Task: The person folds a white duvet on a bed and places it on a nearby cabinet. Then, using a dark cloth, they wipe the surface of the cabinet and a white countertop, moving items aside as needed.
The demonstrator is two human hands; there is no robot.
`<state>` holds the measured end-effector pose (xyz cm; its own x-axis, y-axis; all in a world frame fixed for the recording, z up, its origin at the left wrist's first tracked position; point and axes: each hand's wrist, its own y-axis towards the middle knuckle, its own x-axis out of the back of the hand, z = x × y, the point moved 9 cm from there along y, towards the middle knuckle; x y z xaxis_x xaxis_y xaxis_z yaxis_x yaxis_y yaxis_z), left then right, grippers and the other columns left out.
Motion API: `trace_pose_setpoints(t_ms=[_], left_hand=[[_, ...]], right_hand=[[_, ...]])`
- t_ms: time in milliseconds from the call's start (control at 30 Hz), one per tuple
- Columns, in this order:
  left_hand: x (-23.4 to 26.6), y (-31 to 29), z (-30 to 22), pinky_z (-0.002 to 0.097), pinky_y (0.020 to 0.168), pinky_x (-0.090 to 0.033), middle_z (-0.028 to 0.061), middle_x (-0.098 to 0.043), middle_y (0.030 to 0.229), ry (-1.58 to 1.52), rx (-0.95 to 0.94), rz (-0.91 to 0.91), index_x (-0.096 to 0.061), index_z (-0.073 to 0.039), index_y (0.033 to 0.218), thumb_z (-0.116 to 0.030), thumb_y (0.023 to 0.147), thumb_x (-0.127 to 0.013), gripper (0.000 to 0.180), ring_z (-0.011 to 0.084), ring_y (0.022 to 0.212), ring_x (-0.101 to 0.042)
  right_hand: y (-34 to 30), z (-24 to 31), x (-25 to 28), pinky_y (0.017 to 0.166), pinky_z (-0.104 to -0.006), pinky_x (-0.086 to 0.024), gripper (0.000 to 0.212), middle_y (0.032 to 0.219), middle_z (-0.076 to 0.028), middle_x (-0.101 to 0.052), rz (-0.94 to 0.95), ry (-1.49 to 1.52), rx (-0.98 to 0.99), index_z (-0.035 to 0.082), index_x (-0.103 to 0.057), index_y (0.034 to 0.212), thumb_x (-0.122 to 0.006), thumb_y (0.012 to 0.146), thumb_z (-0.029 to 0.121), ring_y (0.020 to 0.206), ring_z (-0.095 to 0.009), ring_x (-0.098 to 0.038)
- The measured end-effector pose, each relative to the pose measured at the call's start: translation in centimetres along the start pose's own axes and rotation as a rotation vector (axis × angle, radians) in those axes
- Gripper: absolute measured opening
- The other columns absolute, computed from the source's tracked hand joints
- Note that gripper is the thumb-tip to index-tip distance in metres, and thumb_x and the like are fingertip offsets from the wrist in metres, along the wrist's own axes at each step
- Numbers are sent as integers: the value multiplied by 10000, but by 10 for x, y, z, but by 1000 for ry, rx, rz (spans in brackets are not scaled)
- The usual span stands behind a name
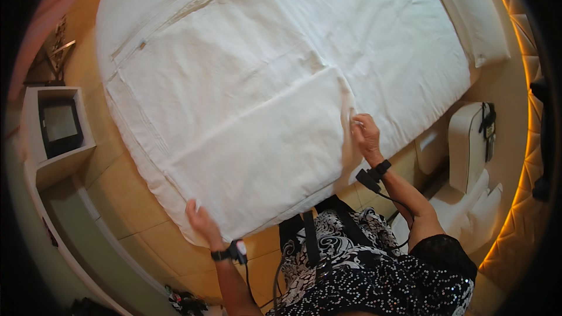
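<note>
A white, folded bed cover (234, 76), perhaps a duvet cover, is spread over the lower half of the bed. Its near part (275, 140) is doubled over, with a crease running across the middle. At the right fold edge my right hand (366, 136) has its fingers curled and pinched on the fabric, which lifts slightly there. Near the cover's front left corner my left hand (203, 222) lies with fingers stretched out, slightly blurred, touching the edge. Both wrists carry black straps with small devices and cables.
A white sheet (398, 47) covers the bed, with a pillow (474, 11) at the right. White padded seating (465, 152) stands right of me. On the left are a white shelf unit (88, 134) with a dark-framed box and a tiled floor (140, 199).
</note>
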<state>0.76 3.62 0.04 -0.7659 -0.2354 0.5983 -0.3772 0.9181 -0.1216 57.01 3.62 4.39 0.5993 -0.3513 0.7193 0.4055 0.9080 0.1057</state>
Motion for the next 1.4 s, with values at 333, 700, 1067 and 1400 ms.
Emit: trace_pose_setpoints(t_ms=[333,700,1067,1400], left_hand=[[-106,68,-49,588,1070,-141,144,-159,1534,787,-317,161,-273,-148,1451,-384,863,-571,700,373,1401,-140],[-95,59,-36,572,1083,-132,149,-116,1544,888,-332,139,-219,-107,1463,-418,859,-558,760,383,1411,-103],[-100,55,-44,566,1080,-125,158,-149,1535,832,-372,102,-218,-106,1464,-464,898,-467,715,383,1407,-115],[-83,77,-41,493,1100,-146,128,-213,1523,591,-321,204,-338,-110,1417,-308,866,-574,631,315,1412,-148]], right_hand=[[-11,172,-96,1073,-539,-242,400,1386,-170,-436,412,-162,652,75,-564,1130,-645,738,77,1317,-317,-389],[47,59,-113,1142,-495,-53,550,1506,-158,-242,531,-460,315,84,-403,1378,-499,874,285,1422,-301,-135],[114,-6,-77,1111,-517,-144,559,1507,-160,-239,317,-619,256,64,-369,1397,-502,888,252,1402,-321,-193],[10,-90,13,632,-258,-464,227,779,-37,-606,132,-37,-244,-3,-625,1033,-564,900,170,690,-112,-542]])
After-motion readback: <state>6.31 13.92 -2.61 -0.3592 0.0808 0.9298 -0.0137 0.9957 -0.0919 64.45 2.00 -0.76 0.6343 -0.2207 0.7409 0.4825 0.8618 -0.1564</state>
